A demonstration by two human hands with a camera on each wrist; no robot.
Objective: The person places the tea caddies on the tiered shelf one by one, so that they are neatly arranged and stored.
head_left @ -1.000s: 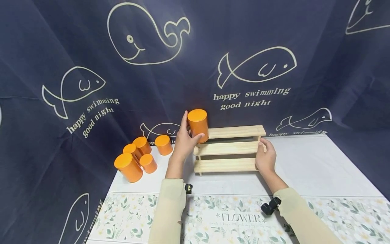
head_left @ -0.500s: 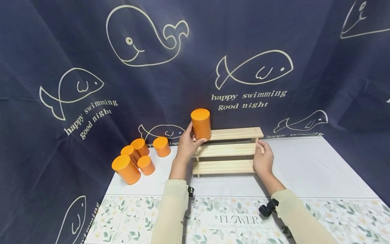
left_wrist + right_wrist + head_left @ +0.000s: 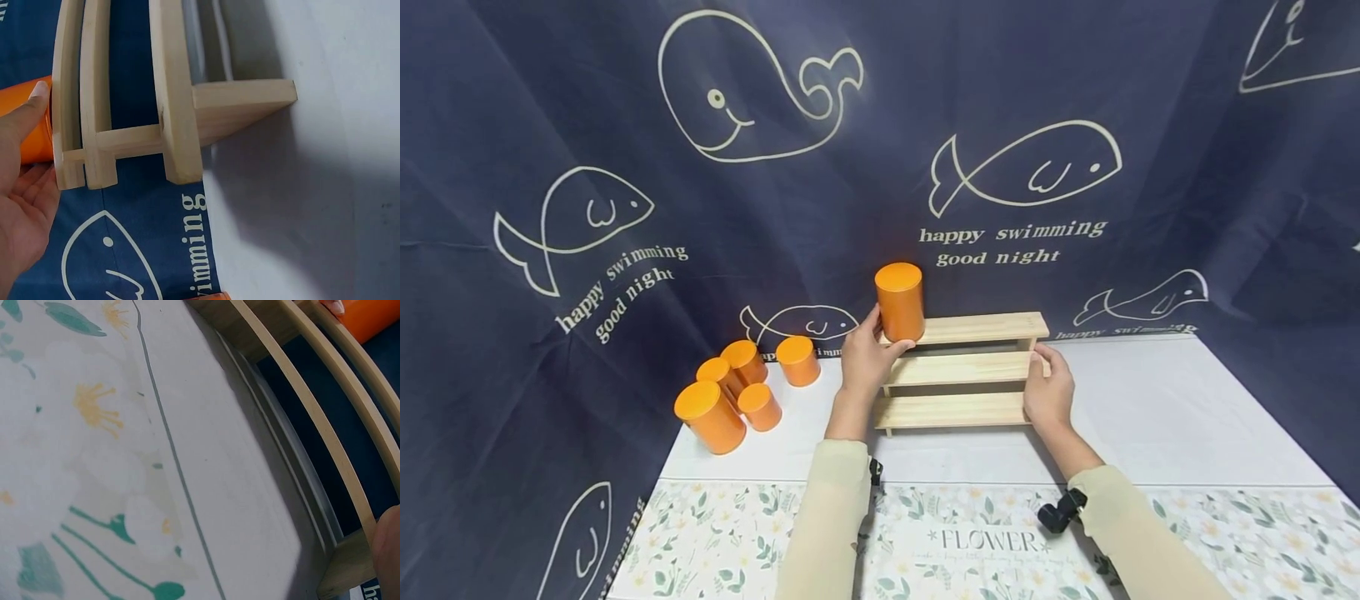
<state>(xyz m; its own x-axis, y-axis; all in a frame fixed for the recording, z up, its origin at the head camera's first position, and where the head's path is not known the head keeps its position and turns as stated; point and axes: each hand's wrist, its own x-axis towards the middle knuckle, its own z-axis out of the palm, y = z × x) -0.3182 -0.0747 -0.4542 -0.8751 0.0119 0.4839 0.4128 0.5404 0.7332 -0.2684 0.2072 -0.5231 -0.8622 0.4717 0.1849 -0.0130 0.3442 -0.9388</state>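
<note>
My left hand (image 3: 865, 357) grips a large orange cylindrical canister (image 3: 900, 302), which stands upright at the left end of the top board of a three-tier wooden shelf (image 3: 962, 368). In the left wrist view, the canister's base (image 3: 39, 147) is right at the top board, thumb on one side and fingers on the other. At the shelf's right end, my right hand (image 3: 1049, 393) holds the side by the middle and lower boards. The right wrist view catches only part of that hand (image 3: 389, 547) at its edge.
On the left of the white table (image 3: 1150, 417) stand several orange canisters of different sizes, a tall one (image 3: 711, 421) in front and a short one (image 3: 798, 362) apart. A dark blue fish-print curtain (image 3: 820, 217) hangs behind. A floral mat (image 3: 730, 533) covers the front.
My left hand has carried the canister a little to the right, onto the top board's left end. My right hand keeps its hold on the shelf's right side.
</note>
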